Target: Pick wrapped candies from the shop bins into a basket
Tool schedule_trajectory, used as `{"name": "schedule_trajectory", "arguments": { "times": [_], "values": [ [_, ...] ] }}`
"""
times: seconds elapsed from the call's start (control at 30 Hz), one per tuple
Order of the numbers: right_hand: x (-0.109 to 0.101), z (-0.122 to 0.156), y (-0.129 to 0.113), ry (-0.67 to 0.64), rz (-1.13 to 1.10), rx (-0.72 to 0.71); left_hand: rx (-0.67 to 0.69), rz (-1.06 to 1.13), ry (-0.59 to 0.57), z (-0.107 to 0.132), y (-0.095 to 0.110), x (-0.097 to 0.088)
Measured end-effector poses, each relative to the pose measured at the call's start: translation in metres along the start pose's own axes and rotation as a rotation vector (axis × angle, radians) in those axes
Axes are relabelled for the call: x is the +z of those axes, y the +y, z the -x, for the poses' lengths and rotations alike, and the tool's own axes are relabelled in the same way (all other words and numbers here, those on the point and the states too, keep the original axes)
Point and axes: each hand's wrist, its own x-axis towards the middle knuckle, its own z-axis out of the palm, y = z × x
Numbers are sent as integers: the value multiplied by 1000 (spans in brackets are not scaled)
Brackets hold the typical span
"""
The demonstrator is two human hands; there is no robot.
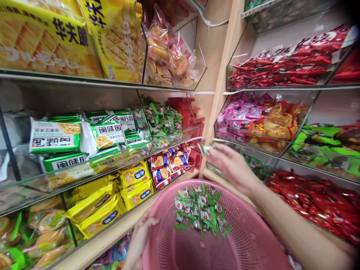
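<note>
My left hand (143, 234) grips the left rim of a pink plastic basket (247, 228), thumb over the edge. Inside the basket, toward its far side, lies a heap of small wrapped candies (202, 208) with green and clear wrappers. Above the basket's far right rim is my right hand (229, 163), fingers drawn together. At its fingertips shows a small green-and-clear wrapped candy (206, 149), somewhat blurred. Similar green wrapped candies (163, 118) fill a clear shelf bin beyond, to the left of the hand.
Glass-fronted shelves surround the basket. On the left are green-white snack packs (107, 135), yellow packets (98, 202) and yellow waffle bags (42, 37). Pink candies (239, 112) and red packets (315, 202) fill bins on the right. A wooden post (218, 75) stands in the corner.
</note>
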Motion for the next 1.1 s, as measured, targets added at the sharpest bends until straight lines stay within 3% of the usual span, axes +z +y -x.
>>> {"name": "schedule_trajectory", "arguments": {
  "times": [0.13, 0.27, 0.53, 0.8, 1.1],
  "values": [
    [-33, 39, 57, -36, -98, 268, -26, 7, -66, -1, 0, 1],
    [-44, 51, 86, -28, -38, 319, -10, 32, -56, -5, -2, 1],
    [-42, 64, 99, -203, 608, 0, 18, -16, -74, -8, -2, -1],
    [-31, 74, 89, -380, 1073, -176, 3, 27, -39, -5, -3, 2],
    [-11, 72, 98, -447, 1259, -121, -8, 44, -119, 0, 1, 4]
  ]
}}
